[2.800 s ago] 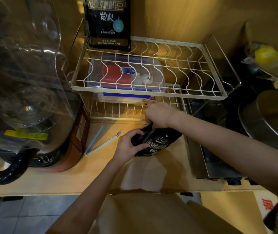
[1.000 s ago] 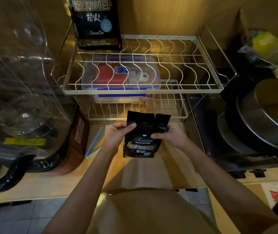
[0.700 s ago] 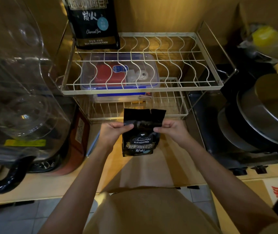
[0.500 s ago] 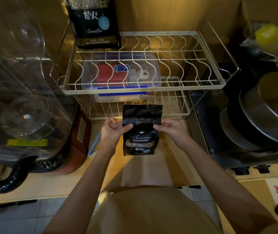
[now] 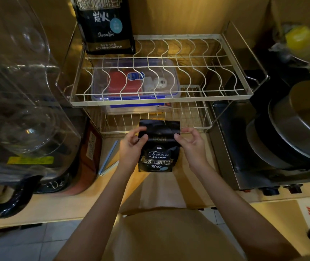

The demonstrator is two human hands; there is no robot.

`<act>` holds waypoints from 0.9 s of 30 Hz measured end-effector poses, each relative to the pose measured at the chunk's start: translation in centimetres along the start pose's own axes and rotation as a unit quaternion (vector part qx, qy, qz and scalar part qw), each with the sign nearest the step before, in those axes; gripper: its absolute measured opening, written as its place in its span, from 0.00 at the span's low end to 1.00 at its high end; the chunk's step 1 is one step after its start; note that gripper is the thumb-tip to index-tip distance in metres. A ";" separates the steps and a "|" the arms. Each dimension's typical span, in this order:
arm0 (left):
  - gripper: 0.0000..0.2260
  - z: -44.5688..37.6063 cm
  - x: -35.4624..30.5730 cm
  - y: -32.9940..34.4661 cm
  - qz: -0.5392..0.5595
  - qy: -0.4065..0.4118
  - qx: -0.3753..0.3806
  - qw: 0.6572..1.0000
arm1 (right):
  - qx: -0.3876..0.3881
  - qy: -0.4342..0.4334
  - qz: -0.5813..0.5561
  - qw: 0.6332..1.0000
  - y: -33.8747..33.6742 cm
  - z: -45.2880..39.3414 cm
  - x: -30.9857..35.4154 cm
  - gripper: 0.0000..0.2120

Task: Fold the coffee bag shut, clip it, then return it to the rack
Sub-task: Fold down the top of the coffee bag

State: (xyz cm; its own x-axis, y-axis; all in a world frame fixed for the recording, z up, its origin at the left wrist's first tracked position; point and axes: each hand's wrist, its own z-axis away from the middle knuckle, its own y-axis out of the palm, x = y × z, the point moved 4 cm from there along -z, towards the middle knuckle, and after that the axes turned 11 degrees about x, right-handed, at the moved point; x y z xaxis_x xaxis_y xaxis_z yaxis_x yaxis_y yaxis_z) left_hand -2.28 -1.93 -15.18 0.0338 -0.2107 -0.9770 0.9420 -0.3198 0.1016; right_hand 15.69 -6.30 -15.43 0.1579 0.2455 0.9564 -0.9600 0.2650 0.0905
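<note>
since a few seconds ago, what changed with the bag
The bag went from lying crumpled on the counter to held upright, its top flattened. The left hand and right hand now pinch its upper edges. The clip on the counter and the rack stayed put.

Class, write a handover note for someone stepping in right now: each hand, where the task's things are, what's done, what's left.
Left hand pinches the upper left edge of the small black foil coffee bag; right hand pinches its upper right edge.
Bag upright over the wooden counter, top unfolded.
Long pale blue clip lies on the counter, left of the left hand.
Done: nothing yet.
Left: fold, clip, return bag to the white wire rack.
</note>
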 end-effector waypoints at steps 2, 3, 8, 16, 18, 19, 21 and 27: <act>0.14 0.0 0.2 -0.4 -0.035 -0.013 0.019 0.999 | 0.036 -0.012 0.025 0.999 0.0 0.1 0.4 0.06; 0.16 0.0 0.2 -0.6 -0.053 -0.019 0.034 0.998 | 0.061 -0.015 0.034 0.997 -0.1 0.1 0.6 0.07; 0.14 -0.5 -0.1 -1.7 -0.231 0.004 0.057 0.971 | 0.135 0.002 0.124 0.983 -0.8 -0.1 0.8 0.17; 0.05 -0.7 -0.1 -1.9 -0.136 -0.016 0.088 0.987 | 0.129 -0.037 0.183 0.974 -1.2 -0.5 1.2 0.10; 0.05 -0.4 0.1 -1.6 -0.089 -0.025 0.093 0.991 | 0.121 -0.045 0.201 0.971 -1.5 -0.6 1.5 0.10; 0.05 -0.3 0.1 -1.6 -0.077 -0.024 0.089 0.993 | 0.118 -0.050 0.208 0.970 -1.6 -0.7 1.7 0.09; 0.04 -0.2 0.0 -1.6 -0.063 -0.017 0.077 0.995 | 0.122 -0.056 0.220 0.966 -1.7 -0.9 2.2 0.06; 0.05 -0.6 0.6 -1.1 -0.079 -0.044 0.083 0.992 | 0.160 0.015 0.177 0.971 -1.4 -1.0 0.7 0.08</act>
State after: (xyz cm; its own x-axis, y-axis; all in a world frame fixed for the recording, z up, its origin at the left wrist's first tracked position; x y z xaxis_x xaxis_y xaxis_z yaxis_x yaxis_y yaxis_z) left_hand -3.07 -1.19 -15.98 -0.1468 -0.2240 -0.9635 0.8650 -0.5016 -0.0152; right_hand 17.39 -5.60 -15.20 -0.1934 0.2976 0.9349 -0.9772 -0.1436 -0.1564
